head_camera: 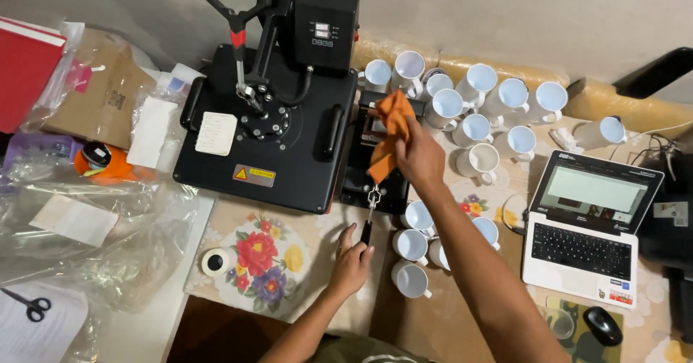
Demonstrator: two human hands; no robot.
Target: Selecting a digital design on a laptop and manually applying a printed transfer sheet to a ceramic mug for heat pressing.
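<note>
- The black heat press (271, 117) sits at the middle of the table and serves as the landmark; a yellow-and-red rectangular warning sticker (253, 176) lies on its front edge, and a white paper label (215, 132) on its top plate to the left.
- Just right of the press, the right hand (419, 157) pinches an orange cloth (390, 135), fingers closed on it, over the small black mug clamp (379, 168).
- In front of the press's right corner, the left hand (351, 262) closes around the clamp's black lever handle (369, 222).
- White mugs (476, 103) stand grouped right of the press, with more (413, 247) near the left hand.
- Further right lies an open white laptop (585, 226), with a black mouse (603, 325) beside its front corner.
- Left of the press lie a brown cardboard box (101, 99), a red folder (25, 67) and clear plastic bags (94, 226) holding white paper slips.
- In front of the press, a roll of white tape (216, 261) rests on a floral tablecloth (271, 255).
- Black scissors (30, 307) lie far to the front-left.
- A plain grey wall (505, 9) stands behind the press.
</note>
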